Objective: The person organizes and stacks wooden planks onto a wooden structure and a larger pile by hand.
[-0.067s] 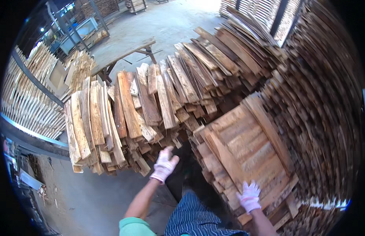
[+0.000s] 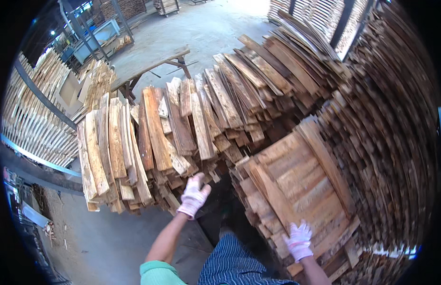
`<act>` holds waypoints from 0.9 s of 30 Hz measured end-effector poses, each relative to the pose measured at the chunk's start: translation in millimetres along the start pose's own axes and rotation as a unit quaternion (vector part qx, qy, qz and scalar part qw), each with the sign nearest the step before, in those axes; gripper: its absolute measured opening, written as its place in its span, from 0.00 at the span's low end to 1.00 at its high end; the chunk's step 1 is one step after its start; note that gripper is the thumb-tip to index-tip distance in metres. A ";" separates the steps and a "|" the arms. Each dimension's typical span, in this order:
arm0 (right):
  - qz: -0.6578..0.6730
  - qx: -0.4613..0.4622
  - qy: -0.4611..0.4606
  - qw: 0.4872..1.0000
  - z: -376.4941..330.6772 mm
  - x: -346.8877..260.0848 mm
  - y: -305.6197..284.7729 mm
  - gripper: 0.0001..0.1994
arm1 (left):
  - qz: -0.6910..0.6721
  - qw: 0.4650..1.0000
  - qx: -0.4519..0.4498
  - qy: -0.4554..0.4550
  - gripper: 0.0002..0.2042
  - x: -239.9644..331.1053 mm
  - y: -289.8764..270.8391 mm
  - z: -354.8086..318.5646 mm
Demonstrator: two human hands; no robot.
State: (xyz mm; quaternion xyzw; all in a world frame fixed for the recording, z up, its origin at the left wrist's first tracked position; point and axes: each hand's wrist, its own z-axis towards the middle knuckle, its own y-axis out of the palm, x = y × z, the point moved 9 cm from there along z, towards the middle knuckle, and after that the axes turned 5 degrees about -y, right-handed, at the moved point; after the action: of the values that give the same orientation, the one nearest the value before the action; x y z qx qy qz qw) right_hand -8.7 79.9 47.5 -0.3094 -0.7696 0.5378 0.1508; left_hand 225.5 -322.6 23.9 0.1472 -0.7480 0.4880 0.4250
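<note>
My left hand, in a white glove, reaches up to the lower ends of a big heap of rough wooden planks; its fingers touch the plank ends, and I cannot tell whether they grip one. My right hand, also gloved, lies flat with spread fingers on the near edge of a neat stack of short boards on my right. My forearms come up from the lower edge, over striped blue trousers.
A tall wall of stacked boards rises on the right. More plank piles fan out behind. A wooden trestle bench stands on the concrete floor. Slatted racks line the left.
</note>
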 end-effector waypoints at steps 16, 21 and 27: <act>0.253 -0.053 -0.185 0.948 529.2 -399.4 -72.6 0.40 | 0.477 0.865 0.021 -0.155 0.25 -91.1 -134.6 461.5; 0.314 -0.058 -0.076 0.945 599.7 -502.6 -68.4 0.45 | 0.321 0.859 0.100 -0.387 0.43 -134.9 -163.3 482.9; 0.543 -0.222 -0.024 0.809 574.1 -478.6 -86.7 0.41 | 0.188 0.868 0.106 -0.446 0.42 -134.9 -181.8 466.9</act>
State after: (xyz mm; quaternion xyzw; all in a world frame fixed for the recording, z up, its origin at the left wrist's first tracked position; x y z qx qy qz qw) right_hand 4.8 -667.3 -40.4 -0.6890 -0.5780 0.3538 -0.2571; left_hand 191.4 -835.4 -47.1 0.2499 -0.8153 0.5174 -0.0724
